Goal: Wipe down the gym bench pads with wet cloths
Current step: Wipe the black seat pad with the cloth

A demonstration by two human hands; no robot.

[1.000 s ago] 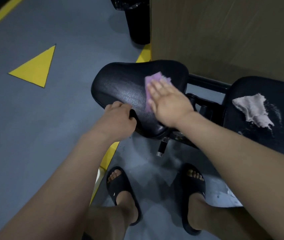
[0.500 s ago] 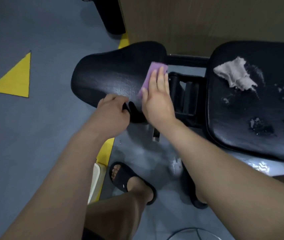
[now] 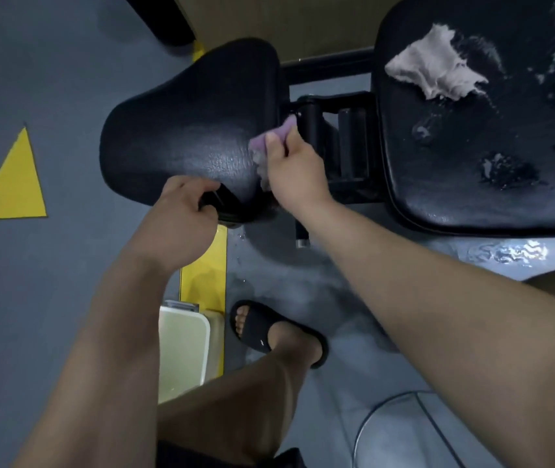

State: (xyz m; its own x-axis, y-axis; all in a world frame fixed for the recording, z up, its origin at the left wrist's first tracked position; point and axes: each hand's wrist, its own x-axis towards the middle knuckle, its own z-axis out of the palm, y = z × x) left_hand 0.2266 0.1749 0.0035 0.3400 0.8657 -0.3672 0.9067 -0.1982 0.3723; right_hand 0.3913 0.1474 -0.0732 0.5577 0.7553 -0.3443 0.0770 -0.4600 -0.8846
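Dim, cool indoor light, seemingly from above. Soft sheen on the seat pad (image 3: 208, 153) and the back pad (image 3: 455, 197); bright rippled glare on the wet floor (image 3: 509, 253). Faint shadows beneath the pads. Slightly soft with motion blur; wide-angle bending toward the edges.

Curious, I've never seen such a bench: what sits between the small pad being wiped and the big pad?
Head view: a black metal frame spans the gap between small pad and big pad.

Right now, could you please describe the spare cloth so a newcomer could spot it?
Find the large black bench pad on the right. Near its far edge lies a crumpled pale cloth. Unlike the purple cloth the right hand grips, it lies unheld.
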